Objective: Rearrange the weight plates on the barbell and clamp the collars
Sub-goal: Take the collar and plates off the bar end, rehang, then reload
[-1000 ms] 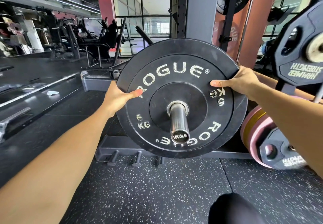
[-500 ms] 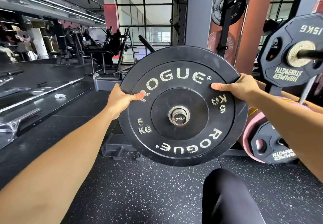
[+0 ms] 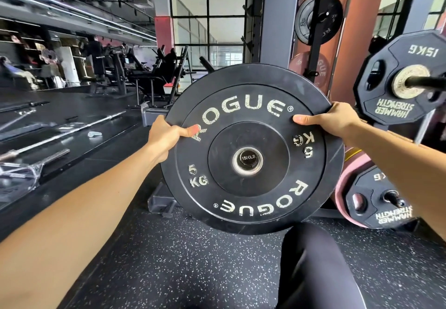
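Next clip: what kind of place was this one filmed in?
A gym, almost certainly: both hands hold a Rogue 5 kg bumper plate, Hammer Strength plates hang at right, and exercise machines line the back.

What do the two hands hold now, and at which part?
Both hold the black 5 kg plate by its outer rim: the left hand at its left edge, the right hand at its upper right edge, thumbs on the face.

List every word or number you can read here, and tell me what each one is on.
"ROGUE", twice, and "5 KG", twice: black plate held by both hands.
"1500LB": bar end in the plate's hole.
"15KG" and "HAMMER STRENGTH", mirrored: upper right plate.
"HAMMER STRENGTH", mirrored: lower right plate; its weight mark is cut off.
"ROGUE", partly hidden: pink plate.
High black plate: too small.
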